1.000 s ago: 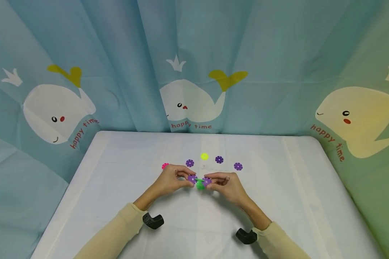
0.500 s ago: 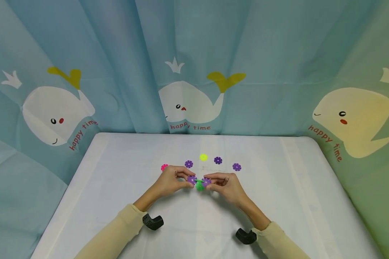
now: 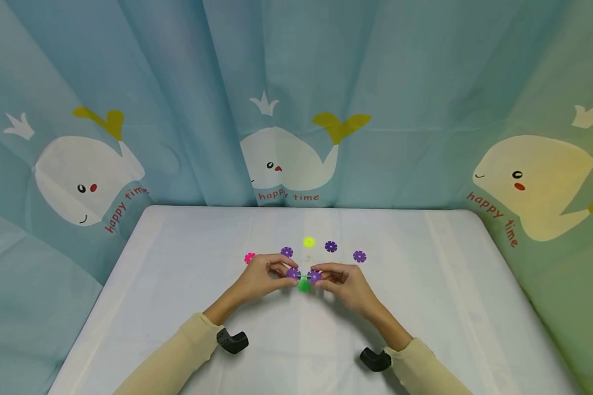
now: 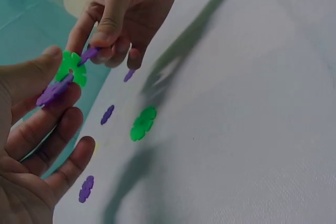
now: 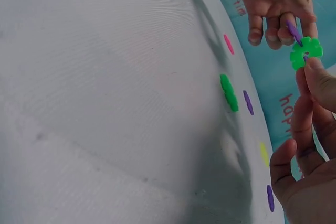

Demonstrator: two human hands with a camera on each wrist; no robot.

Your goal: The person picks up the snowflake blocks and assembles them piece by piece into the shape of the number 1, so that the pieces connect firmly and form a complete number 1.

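Note:
My left hand (image 3: 262,280) pinches a purple snowflake disc (image 3: 293,274) between thumb and fingers. Facing it, my right hand (image 3: 348,282) pinches a second purple snowflake disc (image 3: 314,276). A green snowflake disc (image 4: 67,61) bridges the two, with a purple one at its slots on either side; from the head it shows almost edge-on. The right-hand purple disc is mostly covered by fingers in the right wrist view. Another green disc (image 3: 304,286) lies flat on the white table, below the joined pieces.
Beyond the hands, an arc of loose discs lies on the table (image 3: 425,307): pink (image 3: 249,258), purple (image 3: 286,252), yellow (image 3: 308,242), dark purple (image 3: 331,246) and another purple (image 3: 359,256). A blue whale-print curtain (image 3: 405,164) hangs along the table's far edge.
Both hands keep their pinch in nearly the same place. The green disc between them has levelled slightly, and the head view has shifted a little.

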